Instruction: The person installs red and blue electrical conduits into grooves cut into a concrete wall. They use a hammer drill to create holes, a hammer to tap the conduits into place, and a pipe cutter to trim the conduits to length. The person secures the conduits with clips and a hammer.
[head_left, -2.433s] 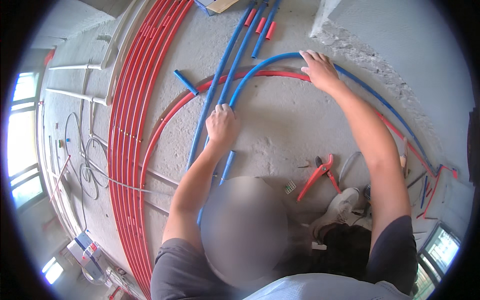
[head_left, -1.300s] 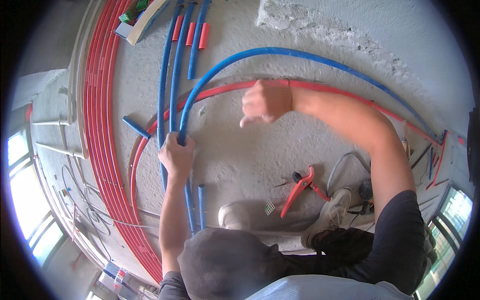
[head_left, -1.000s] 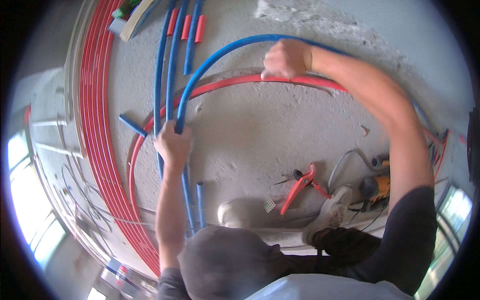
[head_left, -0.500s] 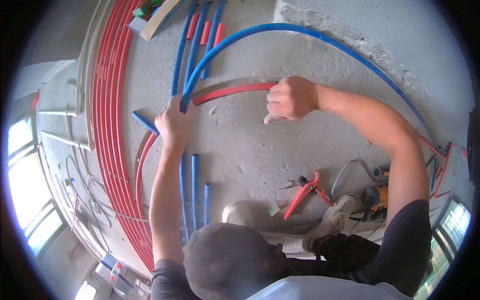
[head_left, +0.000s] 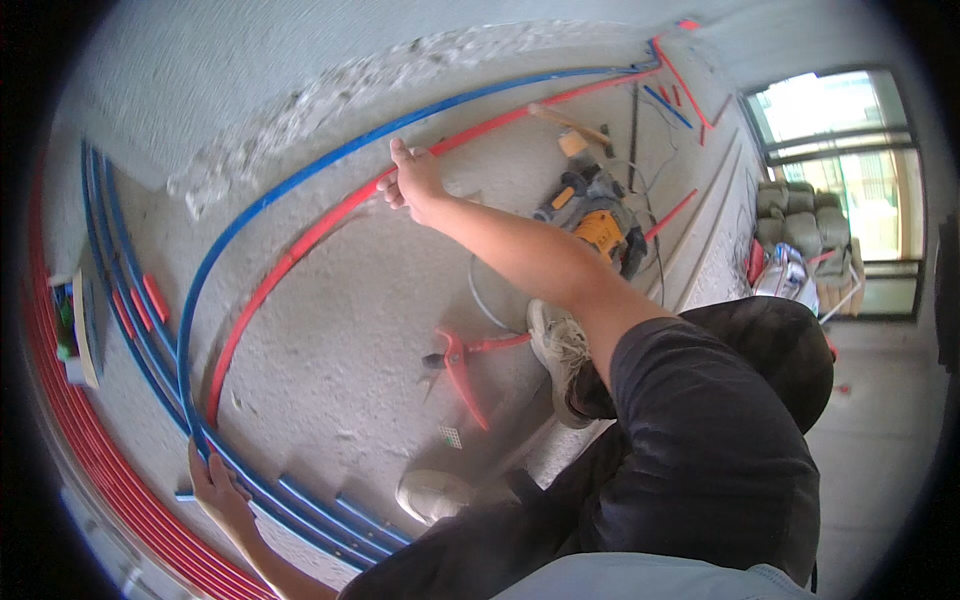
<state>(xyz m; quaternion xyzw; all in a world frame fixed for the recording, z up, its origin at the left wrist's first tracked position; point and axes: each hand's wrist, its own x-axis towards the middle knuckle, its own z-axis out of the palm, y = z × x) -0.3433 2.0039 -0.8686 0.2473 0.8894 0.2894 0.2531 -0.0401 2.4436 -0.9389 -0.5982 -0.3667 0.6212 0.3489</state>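
My left hand [head_left: 218, 492] is at the lower left, its fingers closed around the long blue pipe [head_left: 300, 177] where it meets the straight blue pipes on the floor. The red pipe [head_left: 262, 290] also runs down to that hand; whether the fingers grip it too is hidden. Both pipes bow up and across to the far right corner, the blue one nearer the wall. My right hand [head_left: 415, 185] is over the middle of the red pipe, thumb raised apart from loosely bent fingers. Its palm side is partly hidden.
Red pipe cutters [head_left: 462, 380] lie near my shoes [head_left: 560, 360]. Beyond them stands an orange and black power tool [head_left: 602, 232] with a cord. Straight blue pipes [head_left: 120, 250] and a bundle of red pipes [head_left: 95, 450] run along the left. Stacked sacks [head_left: 805, 220] are by the window.
The view has swung right, bringing the far corner, power tool and window into sight. My right thumb now points up, away from the fingers. My left hand stays at the pipe crossing.
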